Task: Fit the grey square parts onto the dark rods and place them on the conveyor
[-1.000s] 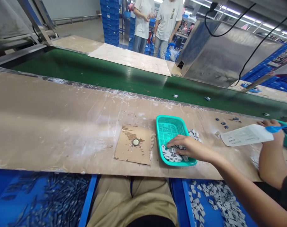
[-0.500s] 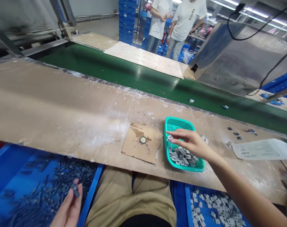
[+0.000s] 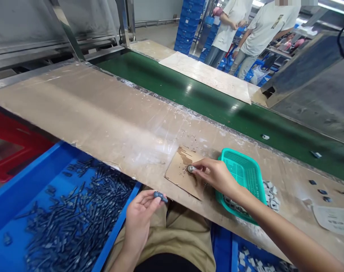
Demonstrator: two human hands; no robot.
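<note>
Between the thumb and fingers of my left hand [image 3: 142, 211] is a dark blue plastic part [image 3: 160, 197], held above my lap near the table's front edge. My right hand [image 3: 214, 174] pinches a small grey-white piece [image 3: 191, 169] over the middle of a cardboard square [image 3: 180, 177]. Small metal bits lie scattered on the cardboard. A green basket [image 3: 259, 177] with grey pieces stands just right of it, partly behind my right forearm.
A blue bin [image 3: 55, 149] of dark blue parts is at the lower left, another bin with white pieces at the lower right. Beyond the table runs a green conveyor [image 3: 172, 87] carrying a few parts. Two people [image 3: 262, 34] stand behind it.
My left hand has risen from the blue bin to the table edge with the dark blue part. My right hand has moved left from the basket to the cardboard. The view has shifted left.
</note>
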